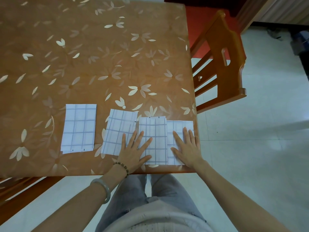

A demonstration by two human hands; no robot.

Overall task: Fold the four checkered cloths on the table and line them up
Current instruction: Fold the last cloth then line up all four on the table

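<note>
seemingly done with the folding: four narrow checkered rectangles in a row near the front edge of the table (100, 56). left to do, by the look of it: the lining up. leftmost cloth (78, 128) straight but well apart from the others and set a little farther back. second cloth (117, 129) tilted, top leaning to the right, upper corner touching the third cloth (156, 131). third cloth upright, overlapping or at least abutting the rightmost cloth (179, 126); hard to tell which from here. rightmost cloth close to the table's right edge, near the chair (222, 64).

left hand (133, 151) flat, fingers straight and spread, pressing across the lower right corner of the second cloth and the left side of the third. right hand (187, 148) flat too, fingers straight, resting on the rightmost cloth, thumb toward the third. hands apart, with the third cloth between them, gripping nothing. probably called for next: squaring the tilted second cloth, then evening the gaps and the bottom edges.
</note>
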